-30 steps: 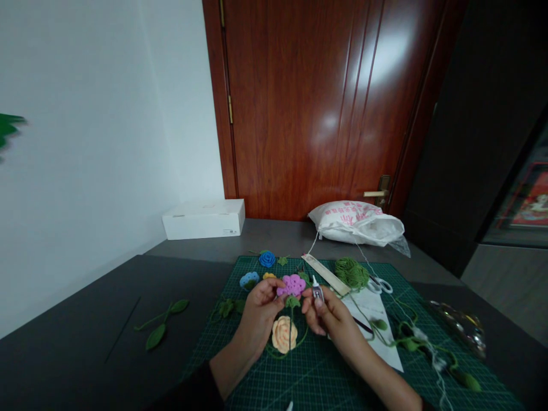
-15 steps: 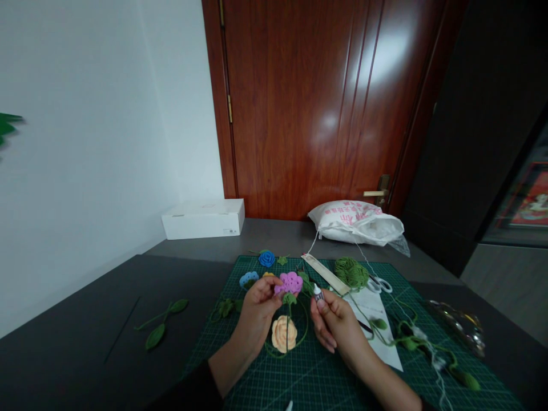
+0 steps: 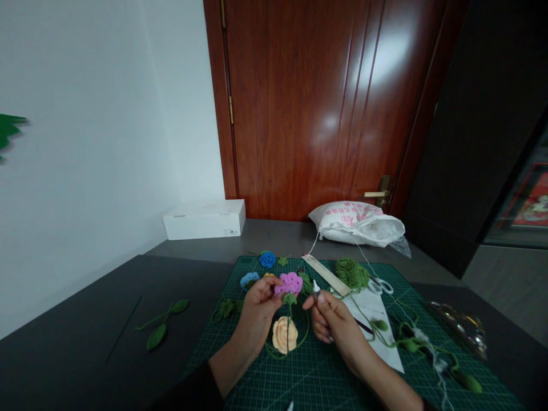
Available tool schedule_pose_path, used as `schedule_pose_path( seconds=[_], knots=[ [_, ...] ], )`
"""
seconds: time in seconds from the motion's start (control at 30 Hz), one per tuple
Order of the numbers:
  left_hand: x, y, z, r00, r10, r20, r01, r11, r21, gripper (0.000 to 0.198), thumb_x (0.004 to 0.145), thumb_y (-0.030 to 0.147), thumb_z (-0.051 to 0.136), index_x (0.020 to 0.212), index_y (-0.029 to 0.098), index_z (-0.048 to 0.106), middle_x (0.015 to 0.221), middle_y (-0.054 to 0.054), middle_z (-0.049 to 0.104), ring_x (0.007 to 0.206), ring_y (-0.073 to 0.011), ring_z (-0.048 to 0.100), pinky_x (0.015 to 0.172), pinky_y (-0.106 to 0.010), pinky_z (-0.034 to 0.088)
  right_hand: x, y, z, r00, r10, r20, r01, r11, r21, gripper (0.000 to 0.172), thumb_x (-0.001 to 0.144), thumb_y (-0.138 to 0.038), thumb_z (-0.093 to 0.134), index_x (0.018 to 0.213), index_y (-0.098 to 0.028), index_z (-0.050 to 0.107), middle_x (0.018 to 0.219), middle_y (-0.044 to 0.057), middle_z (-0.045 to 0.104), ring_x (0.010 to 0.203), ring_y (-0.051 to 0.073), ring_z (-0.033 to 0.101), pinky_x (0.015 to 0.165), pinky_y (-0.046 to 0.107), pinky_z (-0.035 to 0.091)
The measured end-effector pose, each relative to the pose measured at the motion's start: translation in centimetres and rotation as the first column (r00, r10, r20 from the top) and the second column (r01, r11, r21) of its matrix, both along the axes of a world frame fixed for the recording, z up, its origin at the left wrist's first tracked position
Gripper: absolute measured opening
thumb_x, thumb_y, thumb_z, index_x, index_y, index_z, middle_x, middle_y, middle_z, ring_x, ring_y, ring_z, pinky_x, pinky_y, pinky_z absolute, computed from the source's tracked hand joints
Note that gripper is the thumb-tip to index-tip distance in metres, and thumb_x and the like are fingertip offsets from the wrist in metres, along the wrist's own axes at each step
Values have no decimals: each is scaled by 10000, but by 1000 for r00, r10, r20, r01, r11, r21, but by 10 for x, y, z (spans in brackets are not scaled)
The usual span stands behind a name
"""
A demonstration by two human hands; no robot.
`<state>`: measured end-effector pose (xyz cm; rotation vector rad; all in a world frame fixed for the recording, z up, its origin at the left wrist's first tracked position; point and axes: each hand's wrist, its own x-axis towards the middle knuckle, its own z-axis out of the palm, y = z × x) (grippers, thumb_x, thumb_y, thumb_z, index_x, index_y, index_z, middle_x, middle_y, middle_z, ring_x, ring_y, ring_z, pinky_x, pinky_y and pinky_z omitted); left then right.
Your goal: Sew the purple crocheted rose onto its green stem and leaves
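My left hand (image 3: 257,314) pinches the lower edge of a pink crochet flower (image 3: 289,283), which has a green crochet leaf (image 3: 290,298) and stem beneath it. My right hand (image 3: 331,322) is just right of the flower, its fingers closed around a small white-tipped tube (image 3: 315,287). Most of the tube is hidden by those fingers, and its label cannot be read. A peach crochet rose (image 3: 285,335) lies below, between my hands, with a green stem looping around it.
All this lies on a green cutting mat (image 3: 317,382) with a blue crochet rose (image 3: 268,260), a pale blue flower (image 3: 249,279), a green yarn ball (image 3: 351,274), scissors (image 3: 380,285), a wooden ruler (image 3: 325,275), and white paper (image 3: 374,325). Crochet leaves (image 3: 162,322) lie left on the dark table (image 3: 85,285).
My right hand has shifted slightly left, toward the pink flower, and the tube now sits deeper in its fingers. My left hand and the flower have barely moved.
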<state>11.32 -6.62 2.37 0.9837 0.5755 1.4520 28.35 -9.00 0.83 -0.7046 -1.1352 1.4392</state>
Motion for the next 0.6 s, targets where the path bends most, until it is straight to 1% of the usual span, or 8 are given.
schedule_pose_path(
  seconds=[0.07,0.17,0.27,0.33,0.4,0.47,0.53,0.6],
  knots=[
    [0,0,0,1000,-2,0,2,1000,0,230,632,58,756,826,167,698,847,-16,664,798,-159,625,778,-288,508,0,2,-5,1000,-20,23,20,1000,5,513,775,-676,670,707,-191,517,476,-131,303,336,24,230,330,161,198],
    [0,0,0,1000,-3,-1,3,1000,2,235,632,63,761,832,169,699,842,-13,651,813,-166,624,799,-304,508,1,5,-9,998,-48,45,48,999,14,554,754,-713,655,646,-214,440,470,-126,324,320,25,235,311,160,197],
    [0,0,0,1000,1,-2,-1,1000,3,234,634,61,755,832,172,697,836,-10,646,815,-166,626,802,-306,507,1,6,-9,996,-67,56,65,998,25,580,742,-753,625,630,-232,394,458,-127,319,301,30,220,296,167,178],
    [0,-1,0,1000,4,-5,-4,1000,4,240,633,61,752,837,173,695,839,-11,651,811,-167,628,801,-309,508,1,5,-6,995,-78,65,75,996,43,569,769,-750,594,633,-233,398,446,-122,324,304,43,252,310,179,216],
    [0,-1,0,1000,4,-8,-4,1000,5,255,623,56,753,841,173,691,846,-15,662,807,-170,633,796,-310,510,3,4,-1,993,-88,81,83,994,72,522,816,-709,576,678,-222,450,462,-89,413,354,74,372,359,197,300],
    [0,0,0,1000,2,-12,-2,1000,7,261,616,52,754,838,171,686,844,-17,671,800,-172,639,785,-307,512,4,3,3,989,-99,106,88,991,105,452,853,-652,580,791,-210,510,526,-41,539,448,112,491,411,208,349],
    [0,0,0,1000,-1,-16,1,1000,8,253,621,54,755,835,168,686,832,-18,675,795,-174,644,775,-303,512,5,3,5,985,-112,132,94,986,134,424,857,-623,596,902,-208,521,593,-15,611,489,128,525,416,209,344],
    [0,1,0,1000,-1,-15,1,1000,12,244,626,56,757,833,166,688,831,-17,673,796,-171,642,771,-299,512,6,3,3,980,-131,150,107,982,159,433,844,-623,607,934,-210,514,628,-18,619,469,119,502,406,211,333]
  ],
)
